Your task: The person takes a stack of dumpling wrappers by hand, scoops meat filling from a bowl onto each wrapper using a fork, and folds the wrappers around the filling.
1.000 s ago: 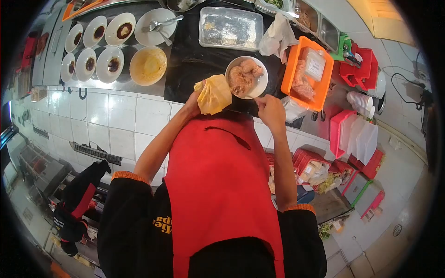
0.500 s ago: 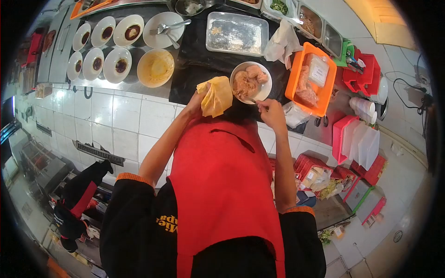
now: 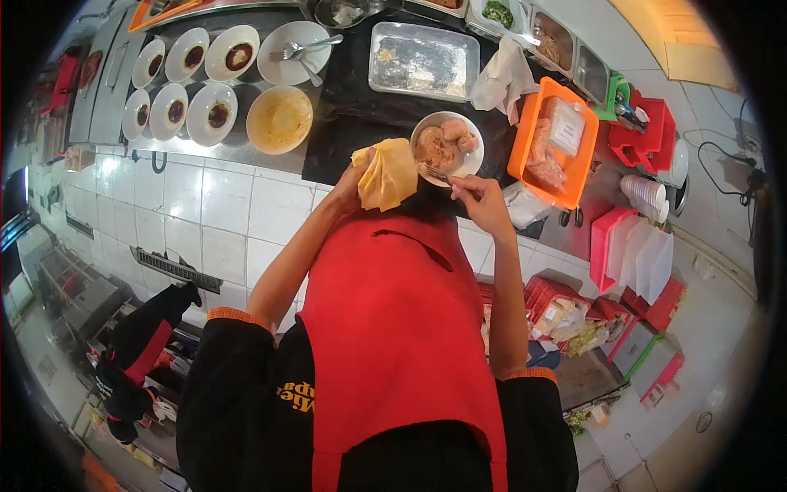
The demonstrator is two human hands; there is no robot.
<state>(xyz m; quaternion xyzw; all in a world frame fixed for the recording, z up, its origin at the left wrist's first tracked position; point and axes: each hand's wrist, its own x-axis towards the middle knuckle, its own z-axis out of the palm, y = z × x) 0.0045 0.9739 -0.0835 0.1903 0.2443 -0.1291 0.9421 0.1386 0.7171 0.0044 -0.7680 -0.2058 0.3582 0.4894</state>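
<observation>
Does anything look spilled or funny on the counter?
I can't see a clear spill. The pale crumpled sheet looks messy, bunched up between the rectangular tray and the orange bin. One bowl looks odd too: it's smeared yellow inside, while the bowls beside it hold dark sauce.

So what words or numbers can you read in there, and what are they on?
"Mie", and beside it what looks like "apa": yellow letters on the black shirt, partly covered by the red apron.
Too blurred to read: print on the white pack in the orange tray.
Too small to read: writing on the other person's shirt.
</observation>
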